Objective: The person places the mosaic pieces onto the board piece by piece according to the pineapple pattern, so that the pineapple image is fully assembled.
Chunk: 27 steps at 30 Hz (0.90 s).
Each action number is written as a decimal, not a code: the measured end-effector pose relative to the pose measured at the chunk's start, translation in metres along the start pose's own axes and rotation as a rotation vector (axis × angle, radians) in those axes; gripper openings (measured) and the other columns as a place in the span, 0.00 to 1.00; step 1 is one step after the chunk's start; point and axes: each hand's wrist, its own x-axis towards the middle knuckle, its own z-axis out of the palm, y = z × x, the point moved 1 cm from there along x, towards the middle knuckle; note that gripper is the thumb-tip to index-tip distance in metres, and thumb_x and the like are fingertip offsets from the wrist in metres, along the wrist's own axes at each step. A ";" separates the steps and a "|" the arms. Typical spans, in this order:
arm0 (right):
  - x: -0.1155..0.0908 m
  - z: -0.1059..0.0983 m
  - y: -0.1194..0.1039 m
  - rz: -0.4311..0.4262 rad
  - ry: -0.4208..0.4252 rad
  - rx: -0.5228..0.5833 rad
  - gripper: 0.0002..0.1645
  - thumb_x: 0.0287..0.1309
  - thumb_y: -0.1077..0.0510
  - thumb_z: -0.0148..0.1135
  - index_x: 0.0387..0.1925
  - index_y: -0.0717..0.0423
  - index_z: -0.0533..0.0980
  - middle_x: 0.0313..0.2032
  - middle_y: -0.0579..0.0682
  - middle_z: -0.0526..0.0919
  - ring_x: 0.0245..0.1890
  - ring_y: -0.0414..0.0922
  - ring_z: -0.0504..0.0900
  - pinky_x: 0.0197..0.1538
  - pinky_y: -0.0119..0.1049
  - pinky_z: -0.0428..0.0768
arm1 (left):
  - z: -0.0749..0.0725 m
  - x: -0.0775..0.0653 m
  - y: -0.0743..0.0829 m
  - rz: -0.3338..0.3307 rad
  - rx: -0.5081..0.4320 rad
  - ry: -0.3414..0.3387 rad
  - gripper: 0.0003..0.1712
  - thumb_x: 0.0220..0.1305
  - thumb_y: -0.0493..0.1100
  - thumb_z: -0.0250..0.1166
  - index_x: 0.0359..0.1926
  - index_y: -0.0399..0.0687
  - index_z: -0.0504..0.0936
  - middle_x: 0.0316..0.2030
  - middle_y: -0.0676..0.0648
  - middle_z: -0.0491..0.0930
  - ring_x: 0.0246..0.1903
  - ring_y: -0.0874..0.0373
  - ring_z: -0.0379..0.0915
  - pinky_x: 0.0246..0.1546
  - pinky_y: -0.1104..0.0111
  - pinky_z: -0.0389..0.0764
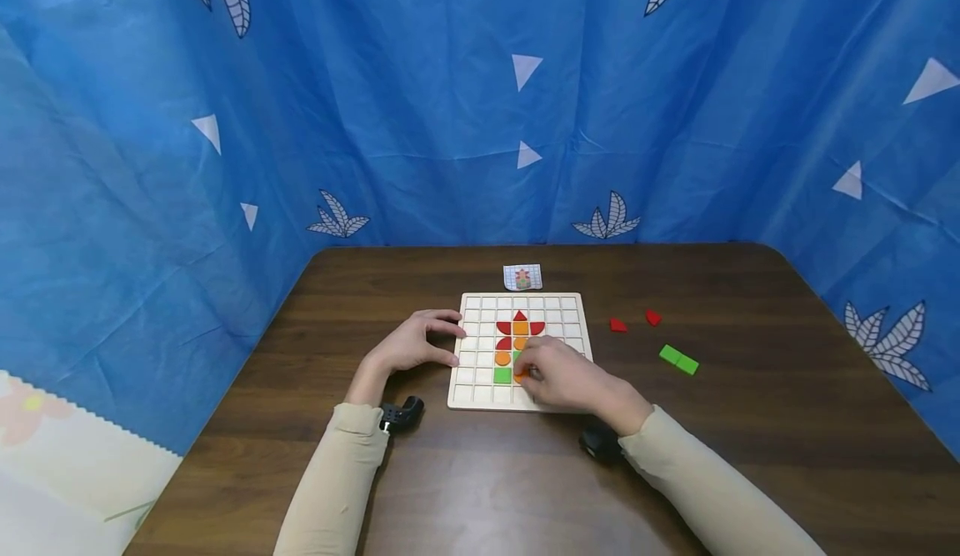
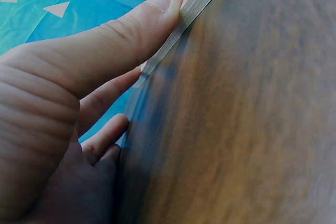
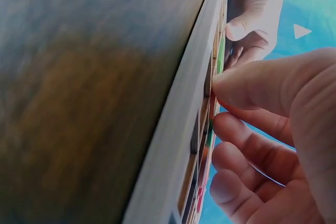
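Note:
A white wooden grid board (image 1: 472, 398) lies on the table with a figure of coloured pieces in its cells. My left hand (image 1: 411, 343) rests at the board's left edge, thumb and fingers spread and touching the rim. Over the lower middle cells, my right hand (image 1: 558, 373) pinches an orange piece (image 1: 518, 378) at the board's surface; the fingers mostly hide its shape. Beside it sits a green square (image 1: 502, 376), with an orange circle (image 1: 502, 358) above. Farther up are a red leaf-shaped piece (image 1: 504, 328), an orange square (image 1: 521, 328) and a red triangle (image 1: 520, 316).
Two loose red pieces, a nearer one (image 1: 617, 325) and a farther one (image 1: 653, 318), lie right of the board. Two green squares (image 1: 678, 359) lie side by side there. A small pattern card (image 1: 522, 278) is behind the board. A blue curtain (image 1: 465, 122) surrounds the table (image 1: 480, 489).

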 end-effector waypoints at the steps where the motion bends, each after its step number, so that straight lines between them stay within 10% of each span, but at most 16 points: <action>1: 0.000 0.000 0.000 -0.007 0.002 0.001 0.06 0.59 0.57 0.74 0.40 0.48 0.88 0.38 0.41 0.84 0.38 0.38 0.77 0.49 0.38 0.83 | 0.000 0.000 0.000 -0.001 0.004 0.003 0.23 0.49 0.48 0.84 0.49 0.61 0.91 0.67 0.51 0.75 0.71 0.49 0.62 0.74 0.47 0.63; 27: -0.046 -0.048 0.061 0.155 0.136 0.001 0.13 0.58 0.59 0.74 0.46 0.54 0.86 0.43 0.49 0.86 0.39 0.46 0.79 0.44 0.41 0.83 | 0.001 -0.001 0.001 -0.009 -0.013 0.000 0.22 0.49 0.47 0.83 0.49 0.60 0.91 0.67 0.50 0.75 0.71 0.48 0.62 0.73 0.46 0.64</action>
